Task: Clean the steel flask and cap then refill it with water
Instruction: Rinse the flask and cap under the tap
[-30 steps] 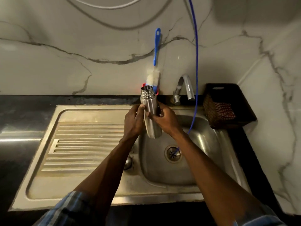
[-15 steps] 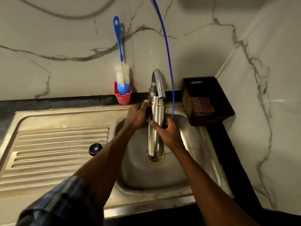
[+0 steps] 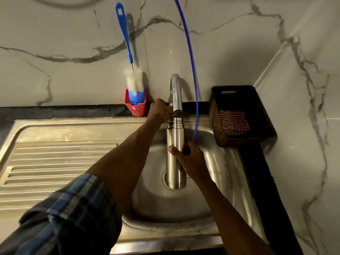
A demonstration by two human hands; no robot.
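I am holding the flask [image 3: 175, 153] upright in my right hand [image 3: 190, 160], grip wrapped round it, mouth directly beneath the tap [image 3: 176, 94]; my left hand [image 3: 159, 112] is gripping the tap's base.

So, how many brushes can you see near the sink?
1. The bottle brush stands head-down in the red holder against the wall, left of the tap. Others may lie hidden inside the dark basket.

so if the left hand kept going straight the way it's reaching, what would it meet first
The left hand reaches up and back beside the tap, seemingly already touching it near its base. Going straight on, it would probably meet the tap body, then the marble wall behind; depth is unclear.
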